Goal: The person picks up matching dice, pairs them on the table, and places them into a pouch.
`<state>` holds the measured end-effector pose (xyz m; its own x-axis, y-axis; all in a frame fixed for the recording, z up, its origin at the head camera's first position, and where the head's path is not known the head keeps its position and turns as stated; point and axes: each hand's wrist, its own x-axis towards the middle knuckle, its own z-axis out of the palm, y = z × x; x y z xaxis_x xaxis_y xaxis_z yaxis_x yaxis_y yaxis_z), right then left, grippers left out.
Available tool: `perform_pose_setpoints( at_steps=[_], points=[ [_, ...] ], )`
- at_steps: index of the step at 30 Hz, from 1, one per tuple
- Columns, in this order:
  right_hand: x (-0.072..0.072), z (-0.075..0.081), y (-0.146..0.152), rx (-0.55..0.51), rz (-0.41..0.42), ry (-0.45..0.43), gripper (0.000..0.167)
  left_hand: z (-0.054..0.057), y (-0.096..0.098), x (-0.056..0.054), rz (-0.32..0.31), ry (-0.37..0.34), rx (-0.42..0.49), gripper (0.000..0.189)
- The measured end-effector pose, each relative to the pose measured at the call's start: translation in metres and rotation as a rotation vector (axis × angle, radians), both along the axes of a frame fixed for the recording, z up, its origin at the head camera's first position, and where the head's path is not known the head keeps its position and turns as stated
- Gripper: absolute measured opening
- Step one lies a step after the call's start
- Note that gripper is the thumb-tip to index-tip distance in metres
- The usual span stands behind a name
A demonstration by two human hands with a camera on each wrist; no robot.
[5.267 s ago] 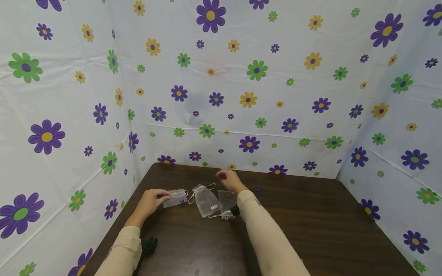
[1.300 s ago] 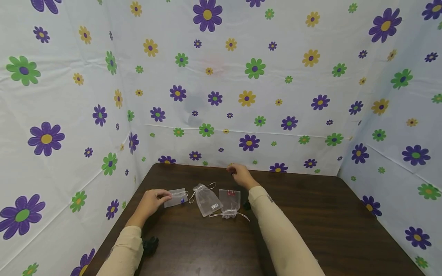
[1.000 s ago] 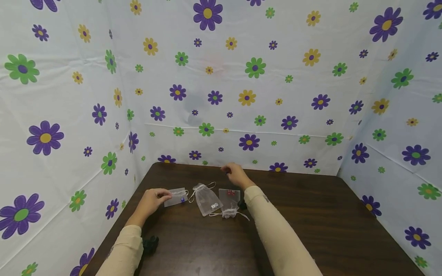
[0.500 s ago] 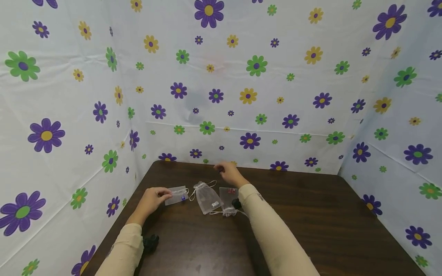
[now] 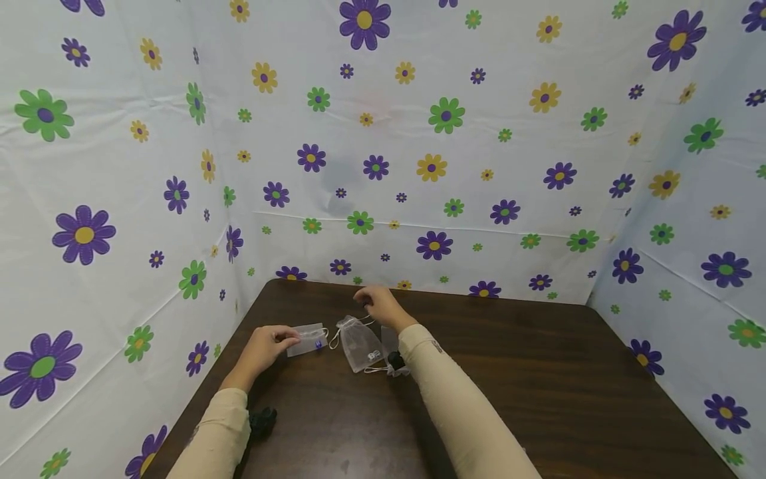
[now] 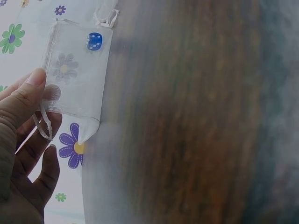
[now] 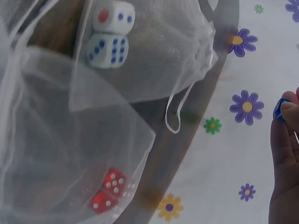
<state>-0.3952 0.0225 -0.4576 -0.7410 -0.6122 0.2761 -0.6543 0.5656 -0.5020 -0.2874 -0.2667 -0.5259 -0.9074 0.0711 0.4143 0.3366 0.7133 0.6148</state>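
My left hand [image 5: 263, 349] pinches one edge of a small sheer drawstring pouch [image 5: 308, 332] at the table's left. Inside that pouch sits a blue die [image 6: 95, 41]. In the right wrist view my right hand [image 7: 287, 140] pinches another blue die [image 7: 280, 109] between thumb and fingers. The head view puts that hand above the table's far part, just beyond the middle pouch [image 5: 359, 346]. Two white dice [image 7: 111, 35] lie inside the middle pouch. A third pouch [image 7: 60, 140] contains two red dice [image 7: 107, 191]; the right forearm partly covers it in the head view.
A dark wood-grain table [image 5: 538, 372] carries the pouches. White flower-printed sheeting [image 5: 383, 133] surrounds its back and sides. White drawstring loops [image 5: 334, 338] spread out between the left and middle pouches.
A blue die that lay on the table at the right is now in my right hand. That hand has moved left past the red-dice pouch. My left hand keeps its place.
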Motion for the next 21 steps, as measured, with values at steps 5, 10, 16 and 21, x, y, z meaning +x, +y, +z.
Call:
perform_pose_setpoints(
  at_steps=[5, 10, 16, 21],
  points=[
    [0.002, -0.002, -0.010, 0.015, 0.004, -0.006, 0.031, 0.000, 0.001, 0.000, 0.012, -0.036, 0.014, 0.008],
    [0.007, -0.001, -0.021, 0.018, 0.049, 0.026, 0.031, -0.001, 0.001, 0.000, 0.009, -0.006, 0.007, 0.010],
    [0.015, 0.002, -0.039, 0.019, 0.087, -0.002, 0.032, -0.002, 0.001, -0.001, 0.002, 0.011, 0.008, 0.010],
    [0.022, 0.004, -0.054, 0.029, 0.115, 0.009, 0.031, -0.001, 0.001, -0.002, -0.012, 0.009, 0.006, 0.008]
  ],
)
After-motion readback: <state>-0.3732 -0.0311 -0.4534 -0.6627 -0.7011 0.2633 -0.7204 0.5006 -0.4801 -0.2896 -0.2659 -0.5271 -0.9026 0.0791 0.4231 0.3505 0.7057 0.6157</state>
